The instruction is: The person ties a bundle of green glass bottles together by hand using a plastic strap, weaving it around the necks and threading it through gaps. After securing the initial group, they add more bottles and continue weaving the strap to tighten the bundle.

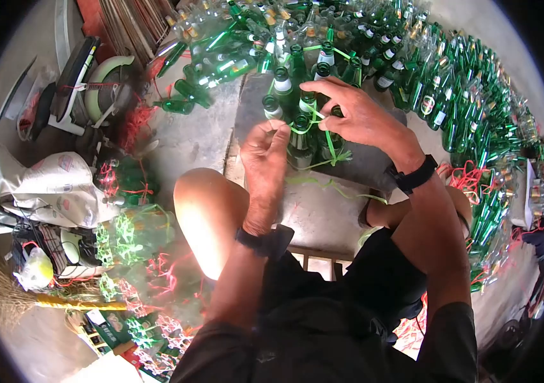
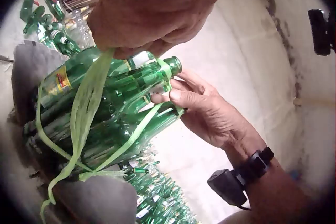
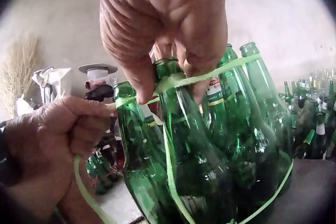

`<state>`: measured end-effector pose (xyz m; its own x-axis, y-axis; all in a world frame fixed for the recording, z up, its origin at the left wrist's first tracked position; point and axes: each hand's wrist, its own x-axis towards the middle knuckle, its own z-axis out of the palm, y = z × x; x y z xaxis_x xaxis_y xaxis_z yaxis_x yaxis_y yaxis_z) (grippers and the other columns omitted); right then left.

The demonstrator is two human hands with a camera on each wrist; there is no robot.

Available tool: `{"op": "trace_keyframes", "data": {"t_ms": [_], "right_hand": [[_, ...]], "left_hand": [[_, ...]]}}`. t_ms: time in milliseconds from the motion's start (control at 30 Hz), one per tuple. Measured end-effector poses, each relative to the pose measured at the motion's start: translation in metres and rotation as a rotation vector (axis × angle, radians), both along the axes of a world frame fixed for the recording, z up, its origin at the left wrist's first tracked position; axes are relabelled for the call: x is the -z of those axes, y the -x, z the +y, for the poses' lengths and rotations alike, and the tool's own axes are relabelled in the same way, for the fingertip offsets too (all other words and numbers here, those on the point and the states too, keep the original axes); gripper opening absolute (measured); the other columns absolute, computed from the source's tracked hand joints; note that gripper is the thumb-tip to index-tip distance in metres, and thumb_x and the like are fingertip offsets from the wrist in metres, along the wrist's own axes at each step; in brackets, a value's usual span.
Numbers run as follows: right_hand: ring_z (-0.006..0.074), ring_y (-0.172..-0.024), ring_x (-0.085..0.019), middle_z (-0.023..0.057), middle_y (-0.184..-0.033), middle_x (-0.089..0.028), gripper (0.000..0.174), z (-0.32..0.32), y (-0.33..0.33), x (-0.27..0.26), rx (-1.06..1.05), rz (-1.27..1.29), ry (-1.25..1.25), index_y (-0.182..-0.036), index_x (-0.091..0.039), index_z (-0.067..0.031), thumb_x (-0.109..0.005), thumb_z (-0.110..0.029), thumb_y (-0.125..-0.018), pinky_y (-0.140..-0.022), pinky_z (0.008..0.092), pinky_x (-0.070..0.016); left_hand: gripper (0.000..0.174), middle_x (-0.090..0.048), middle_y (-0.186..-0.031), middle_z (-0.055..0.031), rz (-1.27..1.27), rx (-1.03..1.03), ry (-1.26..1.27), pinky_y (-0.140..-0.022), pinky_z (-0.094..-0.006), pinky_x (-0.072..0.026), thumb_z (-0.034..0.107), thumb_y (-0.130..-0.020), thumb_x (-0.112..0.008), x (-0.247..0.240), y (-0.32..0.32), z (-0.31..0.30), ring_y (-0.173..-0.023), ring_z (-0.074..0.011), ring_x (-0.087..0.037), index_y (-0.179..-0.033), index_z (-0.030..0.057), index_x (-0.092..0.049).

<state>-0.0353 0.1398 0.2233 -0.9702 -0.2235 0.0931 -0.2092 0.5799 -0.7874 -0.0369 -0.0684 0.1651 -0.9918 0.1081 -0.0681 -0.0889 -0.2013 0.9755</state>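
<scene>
Left hand point(image 1: 264, 166): pinching crinkled green ribbon point(image 2: 85, 108)
Right hand point(image 1: 362, 118): curled round narrow-necked glass bottle point(image 3: 191, 145)
Beyond: heaped bottles point(image 1: 441, 105), glossy

Right wrist view: the right grip point(image 3: 163, 24) is cut off by the upper edge; its fingertips lie partly behind a neck point(image 3: 168, 69), so whether they pinch the ribbon point(image 3: 226, 68) cannot be told. The ribbon disappears inside the left grip point(image 3: 63, 134) and again behind the bottles point(image 3: 199, 145), whose front bases fall below the frame. The broom point(image 3: 21, 71) is cropped at left. Left wrist view: the left grip, cropped above, hides its own fingertips; a label point(image 2: 59, 80) is too blurred to read. Head view: the heap point(image 1: 422, 105) is too crowded to count, the bundles point(image 1: 138, 236) at lower left are hazy, and the shirt point(image 1: 310, 351) is cropped by the lower edge.
</scene>
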Motion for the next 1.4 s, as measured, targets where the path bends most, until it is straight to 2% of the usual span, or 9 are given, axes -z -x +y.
{"op": "trace_keyframes", "data": {"t_ms": [167,267,667,867,900,933,1067,1133,1400], "right_hand": [[0.0206,-0.100,-0.071,0.0079,-0.134,-0.055,0.068,0.000,0.000,-0.003,-0.006,-0.026,0.002,-0.145,-0.053,-0.0126,-0.066,0.009,-0.082,-0.075,0.0301,-0.0554],[0.0265,-0.099,-0.070,0.0127,-0.128,-0.056,0.064,-0.002,-0.001,-0.006,-0.005,-0.019,0.023,-0.142,-0.052,-0.0081,-0.067,0.007,-0.082,-0.079,0.0352,-0.0582],[0.0264,-0.101,-0.071,0.0127,-0.130,-0.056,0.063,-0.004,-0.001,-0.009,0.001,-0.030,0.040,-0.141,-0.053,-0.0076,-0.066,0.009,-0.082,-0.078,0.0330,-0.0596],[0.0280,-0.103,-0.070,0.0138,-0.130,-0.056,0.061,-0.006,0.000,-0.012,0.001,-0.068,0.026,-0.140,-0.053,-0.0057,-0.065,0.009,-0.082,-0.083,0.0352,-0.0584],[0.0280,-0.103,-0.070,0.0138,-0.130,-0.056,0.061,-0.005,0.002,-0.010,-0.001,-0.069,0.024,-0.140,-0.053,-0.0057,-0.065,0.009,-0.082,-0.083,0.0352,-0.0584],[0.0286,-0.105,-0.069,0.0143,-0.128,-0.058,0.055,-0.004,0.005,-0.005,-0.032,0.071,-0.043,-0.135,-0.056,-0.0047,-0.064,0.008,-0.082,-0.086,0.0366,-0.0573],[0.0310,-0.108,-0.065,0.0127,-0.116,-0.064,0.034,-0.008,0.019,-0.006,-0.150,0.407,-0.181,-0.114,-0.067,-0.0018,-0.060,0.007,-0.082,-0.091,0.0398,-0.0543],[0.0309,-0.106,-0.064,0.0108,-0.112,-0.065,0.030,-0.012,0.024,-0.005,-0.182,0.401,-0.216,-0.108,-0.069,-0.0021,-0.059,0.007,-0.082,-0.091,0.0396,-0.0529],[0.0283,-0.111,-0.059,0.0054,-0.112,-0.067,0.043,-0.015,0.037,-0.002,-0.328,0.333,-0.490,-0.106,-0.072,-0.0072,-0.055,0.015,-0.075,-0.101,0.0402,-0.0452]], "left_hand": [[0.007,-0.065,-0.082,0.0052,-0.066,-0.006,-0.061,-0.057,-0.0185,-0.0398,0.006,-0.099,-0.067,0.009,-0.004,0.002,-0.067,-0.0003,-0.050,-0.105,0.0031,-0.070],[0.006,-0.067,-0.083,0.0043,-0.084,0.007,-0.063,-0.057,-0.0184,-0.0397,0.005,-0.099,-0.066,0.005,-0.006,0.002,-0.068,-0.0003,-0.051,-0.104,0.0022,-0.070],[0.008,-0.065,-0.083,0.0061,-0.052,0.023,-0.103,-0.060,-0.0170,-0.0380,0.009,-0.097,-0.070,0.019,-0.005,0.004,-0.068,-0.0003,-0.050,-0.102,0.0030,-0.072],[0.011,-0.067,-0.083,0.0048,-0.105,0.058,-0.179,-0.053,-0.0182,-0.0381,0.014,-0.098,-0.071,0.017,-0.003,0.003,-0.062,-0.0004,-0.050,-0.104,0.0046,-0.071],[0.010,-0.069,-0.088,0.0022,-0.161,0.067,-0.194,-0.063,-0.0200,-0.0428,0.009,-0.098,-0.069,0.015,-0.003,0.002,-0.071,-0.0026,-0.055,-0.105,0.0027,-0.071],[0.010,-0.071,-0.094,-0.0004,-0.217,0.078,-0.209,-0.073,-0.0218,-0.0474,0.004,-0.098,-0.067,0.014,-0.002,0.001,-0.080,-0.0048,-0.059,-0.107,0.0008,-0.071],[0.010,-0.070,-0.094,0.0017,-0.256,0.115,-0.259,-0.072,-0.0218,-0.0462,0.005,-0.098,-0.068,0.019,0.001,-0.002,-0.080,-0.0043,-0.058,-0.106,0.0019,-0.072],[0.014,-0.057,-0.071,0.0092,-0.236,0.117,-0.189,-0.045,-0.0210,-0.0290,0.018,-0.096,-0.072,0.020,0.002,-0.001,-0.051,0.0000,-0.038,-0.105,0.0071,-0.071],[0.015,-0.063,-0.073,0.0063,-0.272,0.047,-0.128,-0.047,-0.0211,-0.0328,0.017,-0.095,-0.072,0.026,0.010,0.004,-0.054,-0.0015,-0.045,-0.103,0.0046,-0.075]]}}
